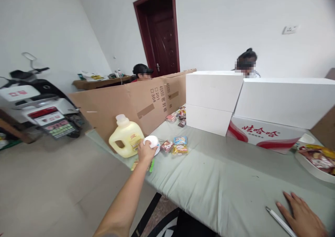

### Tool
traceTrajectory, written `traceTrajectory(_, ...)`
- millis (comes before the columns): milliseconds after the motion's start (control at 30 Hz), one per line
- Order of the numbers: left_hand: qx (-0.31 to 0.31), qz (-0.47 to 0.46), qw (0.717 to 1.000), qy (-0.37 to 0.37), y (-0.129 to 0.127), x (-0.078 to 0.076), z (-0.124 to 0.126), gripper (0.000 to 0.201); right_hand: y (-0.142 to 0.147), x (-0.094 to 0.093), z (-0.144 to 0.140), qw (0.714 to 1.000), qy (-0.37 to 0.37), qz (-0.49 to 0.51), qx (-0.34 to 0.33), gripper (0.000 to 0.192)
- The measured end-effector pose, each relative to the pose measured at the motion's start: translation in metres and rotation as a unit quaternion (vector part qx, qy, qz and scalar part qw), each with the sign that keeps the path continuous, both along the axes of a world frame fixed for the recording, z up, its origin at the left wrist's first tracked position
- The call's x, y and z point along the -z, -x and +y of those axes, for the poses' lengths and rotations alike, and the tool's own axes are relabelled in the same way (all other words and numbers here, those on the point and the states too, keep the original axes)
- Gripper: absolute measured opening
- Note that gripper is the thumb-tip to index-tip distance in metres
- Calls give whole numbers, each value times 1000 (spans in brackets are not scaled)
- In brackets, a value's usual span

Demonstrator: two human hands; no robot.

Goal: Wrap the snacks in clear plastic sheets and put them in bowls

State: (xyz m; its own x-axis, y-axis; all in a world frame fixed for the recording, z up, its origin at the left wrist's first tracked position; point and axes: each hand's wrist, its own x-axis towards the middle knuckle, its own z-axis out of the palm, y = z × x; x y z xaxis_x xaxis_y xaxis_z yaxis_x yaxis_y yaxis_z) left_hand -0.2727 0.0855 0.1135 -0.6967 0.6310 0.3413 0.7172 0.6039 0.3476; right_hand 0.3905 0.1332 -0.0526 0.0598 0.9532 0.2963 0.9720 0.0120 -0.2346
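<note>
My left hand (146, 151) reaches across to the far left part of the table, its fingers closed on a small white round object (151, 140), whose kind I cannot make out. Beside it stands a pale yellow jug (127, 135) with a handle and a whitish cap. Right of that hand lie small wrapped snacks: a red-brown packet (166, 146), a blue packet (180, 140) and a yellow packet (180, 149). Part of a green packet (151, 165) shows under my left wrist. At lower right, my right hand (303, 212) rests on the cloth, fingers spread, next to a white pen (280, 220).
A cardboard panel (125, 101) and stacked white boxes (214, 94) wall off the table's far side; two people sit beyond. More snacks (172, 117) lie by the panel. A white bowl (311, 170) of snacks stands at right. A scooter (49, 104) is parked at left.
</note>
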Motion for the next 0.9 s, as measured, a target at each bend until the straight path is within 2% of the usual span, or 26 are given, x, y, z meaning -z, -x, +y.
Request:
traceTrajectory(33,9,14,999,-50,-2,-5,-2,32,3,-6,-2,1000,12,0,-7,77)
traceTrajectory(100,49,30,976,-211,-12,-14,-5,39,8,-18,-4,999,32,14,-12,77)
traceTrajectory(167,120,-29,921,-369,-32,-20,-6,51,19,-31,-5,999,19,49,-4,70)
traceTrajectory(233,197,-207,845,-451,-68,-19,-7,59,43,-47,-11,995,-34,98,-12,59)
traceTrajectory(267,227,-335,788,-464,-92,-16,-7,58,61,-57,-17,988,-79,128,-28,55)
traceTrajectory(333,257,-567,653,-432,-144,-3,-8,59,109,-78,-37,967,-127,199,-97,48)
traceTrajectory(400,237,-716,542,-372,-197,15,-11,54,161,-96,-60,936,-90,276,-200,46)
traceTrajectory(467,224,-807,465,-286,-242,35,-17,51,204,-108,-79,908,-23,309,-282,51)
traceTrajectory(533,251,-845,411,-232,-272,56,-23,53,228,-112,-87,895,7,305,-327,44)
traceTrajectory(567,276,-850,397,-208,-282,66,-26,54,232,-113,-86,896,6,293,-334,36)
traceTrajectory(600,302,-847,397,-185,-288,75,-28,55,230,-113,-81,902,-6,277,-331,28)
traceTrajectory(633,331,-834,409,-167,-291,84,-30,54,224,-113,-73,912,-29,258,-318,23)
traceTrajectory(700,395,-783,459,-142,-292,96,-35,51,200,-115,-50,935,-84,216,-268,19)
traceTrajectory(767,465,-712,513,-115,-290,103,-39,45,171,-121,-21,960,-124,158,-198,18)
traceTrajectory(833,535,-625,563,-80,-290,103,-44,36,143,-129,7,983,-123,85,-106,20)
traceTrajectory(900,597,-516,611,-64,-292,102,-47,26,120,-137,29,996,-76,20,-34,23)
